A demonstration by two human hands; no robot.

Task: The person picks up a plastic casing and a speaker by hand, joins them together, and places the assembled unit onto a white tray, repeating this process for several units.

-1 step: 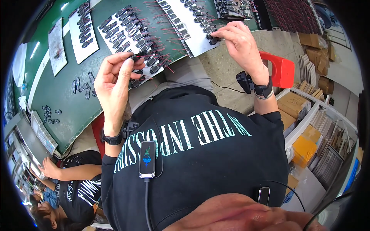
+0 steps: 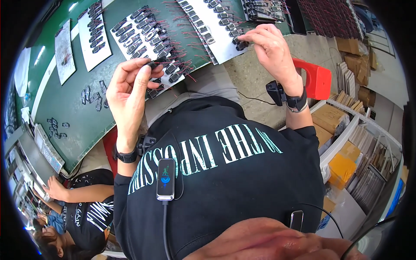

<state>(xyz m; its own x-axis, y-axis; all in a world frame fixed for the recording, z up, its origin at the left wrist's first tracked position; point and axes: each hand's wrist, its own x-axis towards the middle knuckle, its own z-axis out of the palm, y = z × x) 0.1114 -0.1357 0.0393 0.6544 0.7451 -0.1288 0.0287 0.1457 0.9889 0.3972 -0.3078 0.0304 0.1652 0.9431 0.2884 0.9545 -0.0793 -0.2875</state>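
Between the thumb and fingers of my left hand (image 2: 130, 89) is a small black part (image 2: 152, 65) that looks like a miniature speaker; the fingertips partly cover it. Behind it, a white board (image 2: 124, 51) carries rows of similar black parts with thin red wires. My right hand (image 2: 275, 54) is over the near right corner of a second white board (image 2: 222, 51). Its index finger and thumb are pinched at a black part (image 2: 241, 46) on that corner. Whether this part is lifted or still resting on the board, I cannot tell.
More boards with parts, such as a white board (image 2: 100, 57), lie on the green table (image 2: 80, 119), with loose parts (image 2: 93, 99) nearer me. To the right are a red plastic object (image 2: 318, 82) and a rack (image 2: 364, 119) of cardboard. A co-worker's arm (image 2: 82, 193) is at lower left.
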